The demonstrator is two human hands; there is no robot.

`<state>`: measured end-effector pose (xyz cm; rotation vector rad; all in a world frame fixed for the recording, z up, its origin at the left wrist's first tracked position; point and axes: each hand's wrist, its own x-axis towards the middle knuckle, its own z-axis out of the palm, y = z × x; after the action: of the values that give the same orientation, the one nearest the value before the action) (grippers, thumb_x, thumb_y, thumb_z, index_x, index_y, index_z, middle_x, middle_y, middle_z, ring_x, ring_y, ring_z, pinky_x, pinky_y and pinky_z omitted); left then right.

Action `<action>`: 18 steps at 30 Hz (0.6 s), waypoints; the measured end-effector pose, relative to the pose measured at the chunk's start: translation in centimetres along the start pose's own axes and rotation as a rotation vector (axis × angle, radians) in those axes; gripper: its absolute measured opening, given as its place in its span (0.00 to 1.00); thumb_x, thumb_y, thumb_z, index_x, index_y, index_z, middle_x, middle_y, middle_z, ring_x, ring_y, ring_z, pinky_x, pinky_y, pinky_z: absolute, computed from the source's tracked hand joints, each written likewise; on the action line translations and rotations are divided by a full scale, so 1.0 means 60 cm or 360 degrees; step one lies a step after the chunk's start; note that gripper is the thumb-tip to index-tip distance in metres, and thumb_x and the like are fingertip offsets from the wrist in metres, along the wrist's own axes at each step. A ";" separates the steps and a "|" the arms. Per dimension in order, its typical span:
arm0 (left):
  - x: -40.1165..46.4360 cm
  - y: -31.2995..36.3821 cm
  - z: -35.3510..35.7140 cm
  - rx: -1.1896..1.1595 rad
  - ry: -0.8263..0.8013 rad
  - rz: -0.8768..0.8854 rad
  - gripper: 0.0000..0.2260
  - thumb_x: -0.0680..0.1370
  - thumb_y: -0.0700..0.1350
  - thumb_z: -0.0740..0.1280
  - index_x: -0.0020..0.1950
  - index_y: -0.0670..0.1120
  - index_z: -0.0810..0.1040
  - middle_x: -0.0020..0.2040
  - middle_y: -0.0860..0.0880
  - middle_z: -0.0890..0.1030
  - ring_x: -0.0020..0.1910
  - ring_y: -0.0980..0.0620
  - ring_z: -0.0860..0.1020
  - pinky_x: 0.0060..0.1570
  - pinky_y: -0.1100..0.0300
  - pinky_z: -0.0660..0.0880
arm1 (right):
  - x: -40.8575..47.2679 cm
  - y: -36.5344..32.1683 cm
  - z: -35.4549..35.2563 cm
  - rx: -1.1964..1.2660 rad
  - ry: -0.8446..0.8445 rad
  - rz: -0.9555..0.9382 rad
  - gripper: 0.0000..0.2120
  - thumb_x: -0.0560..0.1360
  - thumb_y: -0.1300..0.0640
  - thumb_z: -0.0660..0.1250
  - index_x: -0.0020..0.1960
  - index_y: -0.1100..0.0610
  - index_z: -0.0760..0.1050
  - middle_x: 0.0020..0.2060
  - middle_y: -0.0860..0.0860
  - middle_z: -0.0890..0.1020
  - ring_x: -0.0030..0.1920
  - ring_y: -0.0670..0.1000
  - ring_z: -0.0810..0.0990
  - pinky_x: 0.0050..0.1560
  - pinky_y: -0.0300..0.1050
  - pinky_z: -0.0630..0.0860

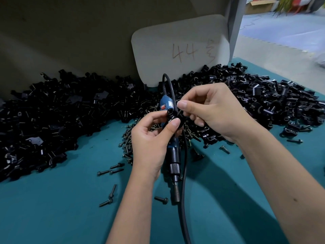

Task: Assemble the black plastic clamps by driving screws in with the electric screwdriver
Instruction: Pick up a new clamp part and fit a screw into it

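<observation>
Seating a screw in a clamp by hand, ahead of driving.
The left hand (149, 138) pinches the clamp (173, 118) above the counter (52, 208); the right hand (214, 111) fingers (182, 104), nearly closed, pinch the screw (179, 113) at it. Next, probably, lift the screwdriver (173, 155) lying beneath.
</observation>
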<state>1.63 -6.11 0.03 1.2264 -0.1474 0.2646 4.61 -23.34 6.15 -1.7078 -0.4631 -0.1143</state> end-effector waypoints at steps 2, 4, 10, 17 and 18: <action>0.001 0.000 -0.001 -0.0019 0.0000 -0.0003 0.12 0.74 0.38 0.78 0.57 0.42 0.85 0.52 0.39 0.85 0.46 0.38 0.87 0.47 0.52 0.84 | 0.001 0.002 0.002 -0.0002 0.0005 -0.0021 0.04 0.77 0.61 0.76 0.43 0.59 0.85 0.31 0.53 0.83 0.27 0.46 0.75 0.26 0.37 0.72; 0.000 0.000 -0.002 -0.0040 -0.0010 -0.0009 0.12 0.75 0.37 0.78 0.57 0.41 0.85 0.53 0.37 0.84 0.46 0.37 0.87 0.47 0.52 0.84 | 0.001 0.005 0.003 0.0025 0.0017 -0.0031 0.04 0.77 0.61 0.76 0.43 0.58 0.85 0.32 0.54 0.83 0.29 0.47 0.76 0.27 0.37 0.73; 0.000 0.003 -0.006 -0.0088 -0.0048 -0.0046 0.11 0.74 0.37 0.78 0.56 0.42 0.85 0.55 0.36 0.84 0.49 0.37 0.87 0.49 0.51 0.84 | 0.002 0.014 0.007 0.0141 -0.0003 -0.0006 0.02 0.76 0.63 0.76 0.45 0.58 0.85 0.34 0.56 0.84 0.32 0.49 0.77 0.28 0.37 0.72; -0.005 0.003 0.006 -0.0134 -0.0028 -0.0103 0.09 0.75 0.34 0.76 0.55 0.41 0.85 0.54 0.36 0.85 0.49 0.36 0.87 0.51 0.51 0.84 | 0.001 0.007 0.012 -0.0005 -0.0033 -0.0054 0.05 0.76 0.60 0.76 0.42 0.59 0.83 0.31 0.51 0.83 0.29 0.45 0.76 0.28 0.34 0.71; -0.006 0.004 0.007 -0.0164 -0.0029 -0.0112 0.09 0.75 0.34 0.76 0.55 0.40 0.85 0.54 0.36 0.85 0.50 0.36 0.87 0.51 0.51 0.84 | 0.001 0.005 0.013 -0.0017 -0.0009 -0.0074 0.05 0.76 0.60 0.76 0.43 0.58 0.83 0.31 0.51 0.83 0.29 0.44 0.77 0.29 0.34 0.72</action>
<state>1.23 -6.46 0.30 1.1295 -0.1315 0.1823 4.64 -22.61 5.71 -1.7086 -0.5073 -0.1461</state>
